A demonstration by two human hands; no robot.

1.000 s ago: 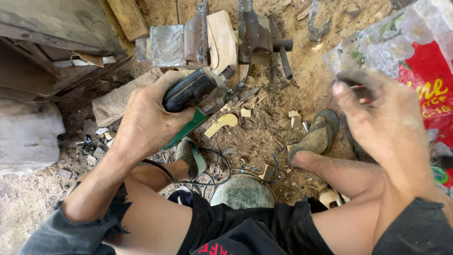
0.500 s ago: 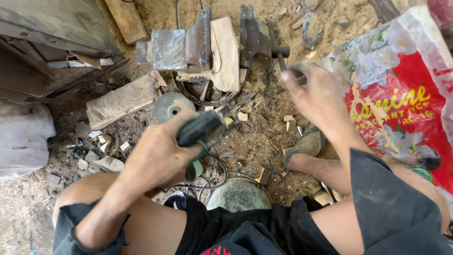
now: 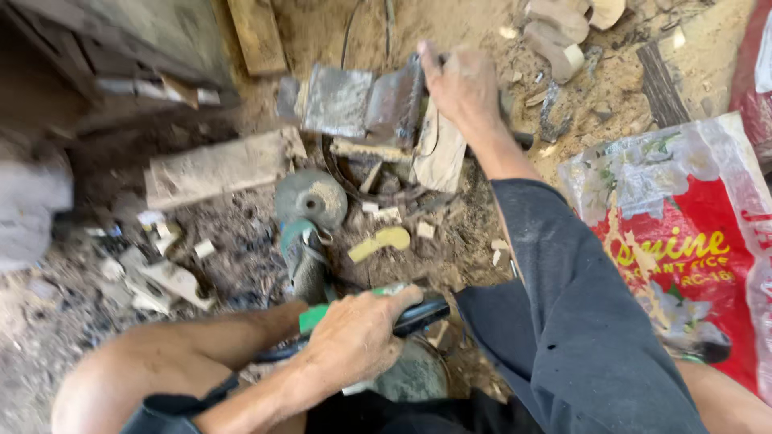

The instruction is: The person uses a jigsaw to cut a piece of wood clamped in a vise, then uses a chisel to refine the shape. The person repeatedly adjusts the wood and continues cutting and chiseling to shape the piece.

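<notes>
Left hand: left hand [image 3: 354, 337] is wrapped tight around the black handle of a green-bodied angle grinder [image 3: 322, 273], low in the view above the bare knee.
Grinder: lies on the dirt, its grey round disc [image 3: 311, 197] pointing away, just beside a pale wooden block [image 3: 213, 167].
Right hand: right hand [image 3: 460, 84] reaches far forward, fingers curled over the top of a rusty grey metal vise [image 3: 362, 100].
Nearby: red and clear plastic sack [image 3: 683, 241] at right; small yellow wood offcut [image 3: 379, 243] near the disc.

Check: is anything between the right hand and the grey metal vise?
Nothing visible. The right hand already rests on the grey metal vise, beside the pale wooden piece. The left hand holds the green angle grinder.
</notes>
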